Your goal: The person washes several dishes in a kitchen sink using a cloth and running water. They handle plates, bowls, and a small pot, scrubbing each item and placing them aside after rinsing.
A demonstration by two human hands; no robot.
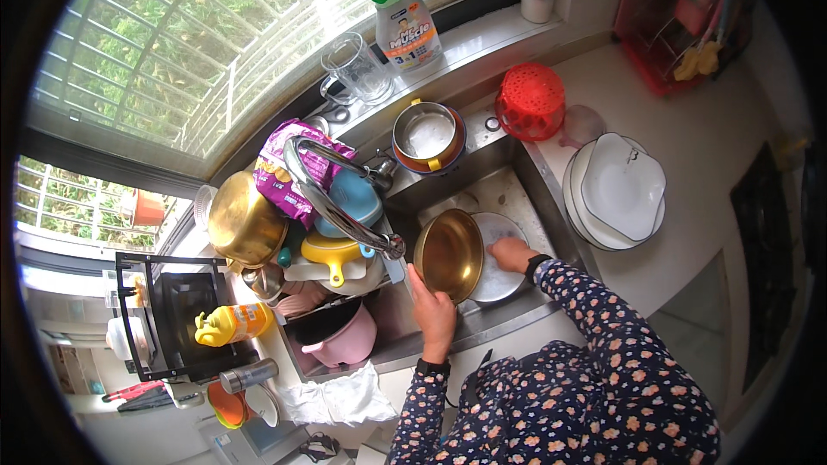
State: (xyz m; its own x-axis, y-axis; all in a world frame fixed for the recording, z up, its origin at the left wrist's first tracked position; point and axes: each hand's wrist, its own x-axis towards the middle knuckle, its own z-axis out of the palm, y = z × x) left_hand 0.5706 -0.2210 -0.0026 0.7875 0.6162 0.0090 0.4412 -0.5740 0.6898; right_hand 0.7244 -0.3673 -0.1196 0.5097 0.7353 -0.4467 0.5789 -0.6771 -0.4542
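Observation:
My left hand [434,310] grips the near left rim of a gold-coloured metal bowl [450,257], tilted over the sink basin [520,187]. To its right, my right hand [512,254] is at a round, pale metal lid or plate [497,226] in the basin; its fingers are partly hidden, so its hold is unclear. The bowl overlaps the left edge of this round piece. A curved chrome faucet [310,190] reaches over the sink on the left, its spout end close to the bowl.
White plates [623,187] are stacked right of the sink, near a red perforated basket [531,102]. Behind the basin stands a steel pan [424,131] on a bowl. Piled dishes, a gold pot [245,219] and a pink pot [342,339] crowd the left; a spray bottle [410,29] stands on the sill.

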